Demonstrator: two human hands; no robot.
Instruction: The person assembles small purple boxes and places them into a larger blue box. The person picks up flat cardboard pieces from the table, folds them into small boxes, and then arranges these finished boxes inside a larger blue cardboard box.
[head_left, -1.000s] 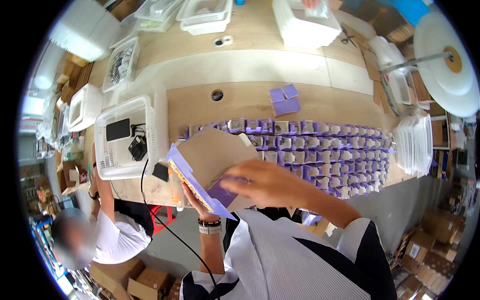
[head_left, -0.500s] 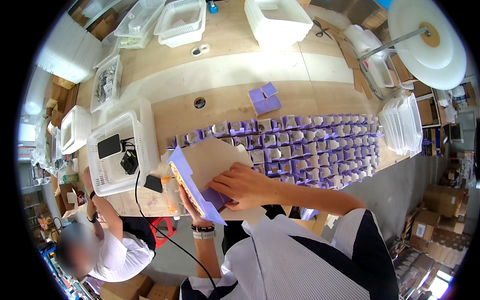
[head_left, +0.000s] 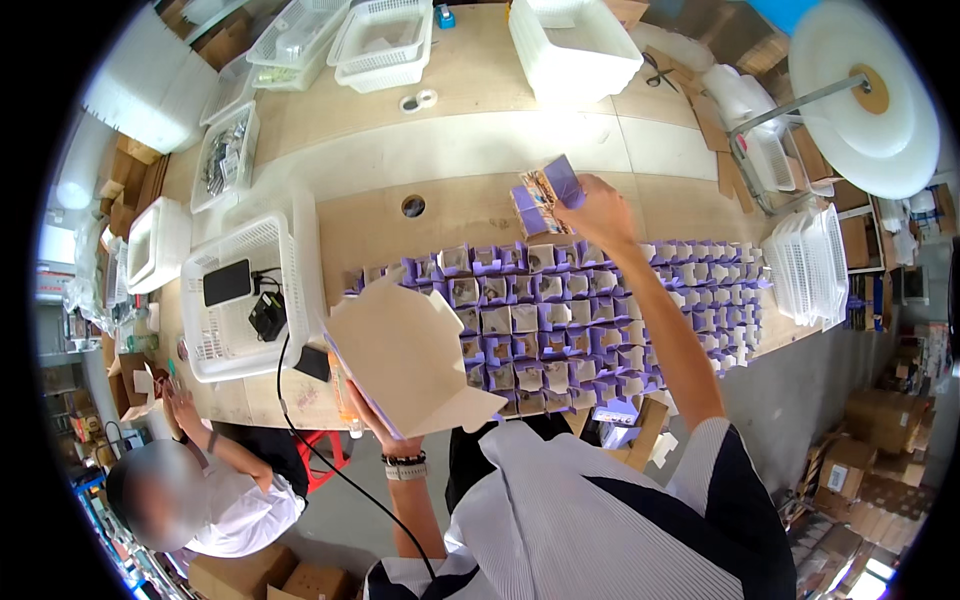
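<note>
My left hand (head_left: 367, 415) grips a larger carton (head_left: 400, 350), open at the top, with a beige inside and a purple outside. Its flaps stand out toward me and to the right. Stretched across the table, my right hand (head_left: 602, 212) has its fingers closed on a small purple box (head_left: 565, 181) with printed sides, tilted up beside the others of the small cluster. Between my arms stand rows of open-topped small purple boxes (head_left: 540, 315), with their flaps up. The carton covers the left ends of the nearer rows.
Left of the carton, a white basket (head_left: 192, 325) holds a black phone and a charger with a cable. White bins (head_left: 580, 60) stand at the back, with scissors (head_left: 657, 72) beside them. Stacked white baskets (head_left: 805, 265) stand right. A co-worker (head_left: 245, 500) sits at left.
My right hand has left the carton's inside and reached far across to the small boxes, taking hold there. The carton in my left hand has turned, showing more of its beige inside.
</note>
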